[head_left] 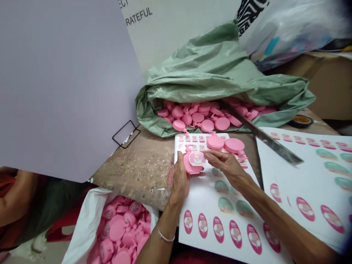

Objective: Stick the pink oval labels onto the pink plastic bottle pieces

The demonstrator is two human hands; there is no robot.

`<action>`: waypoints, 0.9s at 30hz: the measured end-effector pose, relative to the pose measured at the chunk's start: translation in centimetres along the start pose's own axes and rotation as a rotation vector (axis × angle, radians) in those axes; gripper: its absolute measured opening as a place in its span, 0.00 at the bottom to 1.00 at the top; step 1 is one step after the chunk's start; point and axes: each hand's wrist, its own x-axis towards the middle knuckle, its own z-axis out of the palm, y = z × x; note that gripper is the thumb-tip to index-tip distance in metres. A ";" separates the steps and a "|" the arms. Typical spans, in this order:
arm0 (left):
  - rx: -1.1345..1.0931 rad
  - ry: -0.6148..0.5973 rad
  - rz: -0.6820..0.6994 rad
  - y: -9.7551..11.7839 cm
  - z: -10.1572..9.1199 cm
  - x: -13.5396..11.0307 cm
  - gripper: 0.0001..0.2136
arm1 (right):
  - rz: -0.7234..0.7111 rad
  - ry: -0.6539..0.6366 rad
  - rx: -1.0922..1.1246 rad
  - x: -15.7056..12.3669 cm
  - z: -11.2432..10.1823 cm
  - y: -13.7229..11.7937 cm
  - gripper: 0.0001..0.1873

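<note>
Backdrop (170,33) reads "RATEFUL"; left hand (180,179) holds pink case (193,169)

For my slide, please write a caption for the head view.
Left hand holding a round pink piece, right hand pinching a sticker at it.

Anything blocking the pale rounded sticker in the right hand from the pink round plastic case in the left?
Nothing visible. The pale rounded sticker, held at its edge by the right hand, overlaps the face of the pink round plastic case in the left hand; whether they touch is unclear.
</note>
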 end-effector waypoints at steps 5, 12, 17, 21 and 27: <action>-0.017 -0.107 -0.027 0.8 0.7 -1.2 0.29 | -0.010 0.001 0.041 -1.8 0.5 -0.3 0.24; -0.028 -0.087 -0.026 0.9 0.9 -1.9 0.29 | -0.062 0.068 -0.017 -2.5 0.8 -0.8 0.22; -0.032 -0.077 -0.012 1.1 1.1 -2.2 0.28 | -0.085 0.086 -0.053 -2.7 0.9 -1.4 0.22; -0.052 -0.070 -0.014 1.3 1.3 -2.3 0.28 | -0.096 0.075 -0.065 -2.8 0.8 -1.7 0.22; -0.069 -0.089 -0.011 1.5 1.5 -2.3 0.27 | -0.099 0.096 -0.047 -2.8 0.9 -1.3 0.20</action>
